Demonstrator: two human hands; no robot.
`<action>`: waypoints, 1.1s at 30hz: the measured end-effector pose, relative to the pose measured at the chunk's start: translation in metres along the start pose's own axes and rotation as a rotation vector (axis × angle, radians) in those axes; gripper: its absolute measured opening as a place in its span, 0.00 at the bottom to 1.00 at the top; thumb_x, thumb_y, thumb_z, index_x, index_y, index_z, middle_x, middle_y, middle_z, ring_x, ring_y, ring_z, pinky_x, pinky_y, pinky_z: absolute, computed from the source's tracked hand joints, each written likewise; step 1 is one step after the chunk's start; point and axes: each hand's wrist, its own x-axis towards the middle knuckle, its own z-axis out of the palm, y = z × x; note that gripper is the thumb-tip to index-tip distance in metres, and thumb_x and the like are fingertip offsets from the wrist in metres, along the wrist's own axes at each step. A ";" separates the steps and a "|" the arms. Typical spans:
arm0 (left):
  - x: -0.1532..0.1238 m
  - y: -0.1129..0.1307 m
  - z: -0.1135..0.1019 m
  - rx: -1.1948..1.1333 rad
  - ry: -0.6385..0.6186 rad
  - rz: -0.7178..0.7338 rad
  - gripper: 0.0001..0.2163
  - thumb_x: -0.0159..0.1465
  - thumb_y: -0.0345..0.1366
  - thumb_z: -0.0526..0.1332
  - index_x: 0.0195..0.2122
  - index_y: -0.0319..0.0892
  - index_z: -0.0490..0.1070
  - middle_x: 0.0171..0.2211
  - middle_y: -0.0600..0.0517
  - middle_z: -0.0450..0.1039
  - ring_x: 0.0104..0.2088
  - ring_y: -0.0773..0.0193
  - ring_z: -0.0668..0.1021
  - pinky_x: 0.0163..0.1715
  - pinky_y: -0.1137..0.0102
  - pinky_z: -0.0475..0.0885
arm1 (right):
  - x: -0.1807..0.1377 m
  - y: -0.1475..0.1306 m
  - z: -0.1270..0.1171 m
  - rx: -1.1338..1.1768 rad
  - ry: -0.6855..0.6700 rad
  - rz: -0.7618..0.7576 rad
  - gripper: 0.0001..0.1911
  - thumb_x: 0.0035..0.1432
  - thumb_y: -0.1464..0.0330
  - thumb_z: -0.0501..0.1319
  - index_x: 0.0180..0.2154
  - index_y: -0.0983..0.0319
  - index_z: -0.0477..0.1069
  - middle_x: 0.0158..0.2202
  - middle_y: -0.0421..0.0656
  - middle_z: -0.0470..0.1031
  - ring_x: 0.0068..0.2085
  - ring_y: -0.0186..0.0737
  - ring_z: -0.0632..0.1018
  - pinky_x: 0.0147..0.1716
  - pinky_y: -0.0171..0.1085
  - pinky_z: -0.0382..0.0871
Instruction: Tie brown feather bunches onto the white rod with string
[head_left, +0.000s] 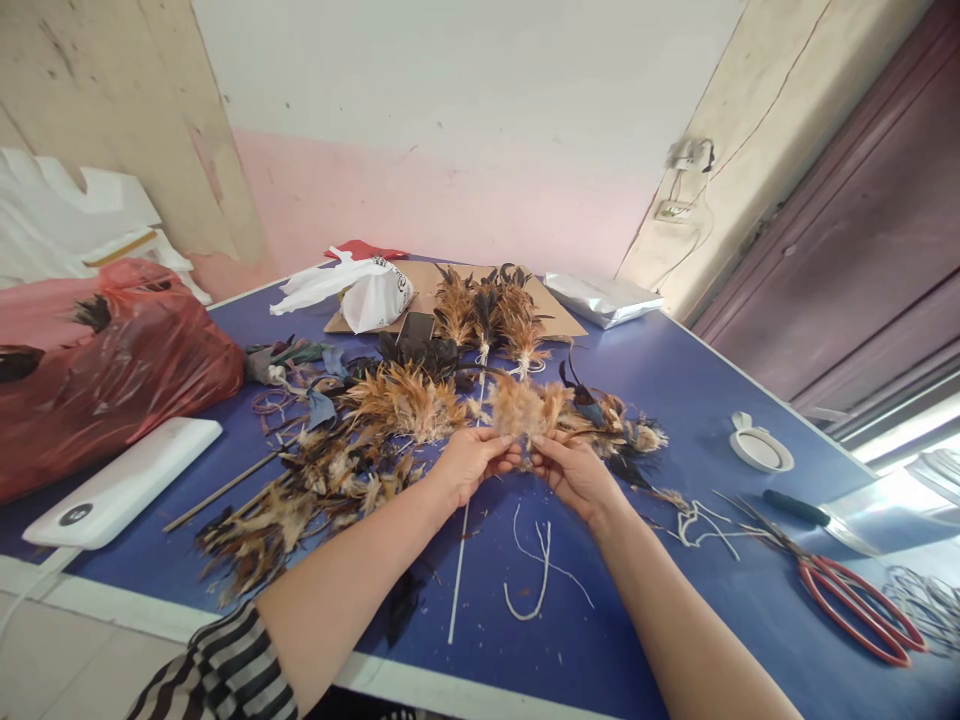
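Note:
Between my two hands is a small bunch of light brown feathers [517, 405], its lower ends pinched in the fingertips. My left hand [478, 462] grips it from the left with thumb and fingers closed. From the right, my right hand [568, 470] pinches it the same way. Just left of it lies a pile of orange-brown feathers [409, 400], with darker mottled feathers [292, 525] nearer the front. Beneath my hands a short white string [541, 580] curves on the blue table [600, 640].
Tied feather bundles [487, 310] rest on cardboard [566, 318] at the back. A red plastic bag [150, 350] and a white power bank [124, 485] stand left. Red-handled scissors [847, 600], a dark-handled knife [799, 507] and a white ring-shaped holder [761, 447] lie right.

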 end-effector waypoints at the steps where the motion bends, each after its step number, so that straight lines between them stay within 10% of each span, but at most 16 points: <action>1: 0.000 0.000 0.000 -0.010 0.000 0.010 0.02 0.52 0.27 0.63 0.26 0.31 0.72 0.24 0.47 0.74 0.21 0.71 0.75 0.21 0.79 0.70 | 0.000 0.000 0.001 0.039 -0.002 0.012 0.12 0.39 0.67 0.69 0.25 0.64 0.68 0.21 0.36 0.68 0.22 0.26 0.68 0.21 0.28 0.62; 33: -0.002 -0.006 0.005 0.158 0.023 0.150 0.07 0.48 0.33 0.66 0.27 0.34 0.74 0.23 0.48 0.74 0.24 0.69 0.74 0.22 0.77 0.67 | -0.002 0.008 0.017 -0.030 0.135 -0.137 0.12 0.37 0.68 0.69 0.24 0.64 0.68 0.17 0.38 0.71 0.19 0.30 0.71 0.19 0.30 0.66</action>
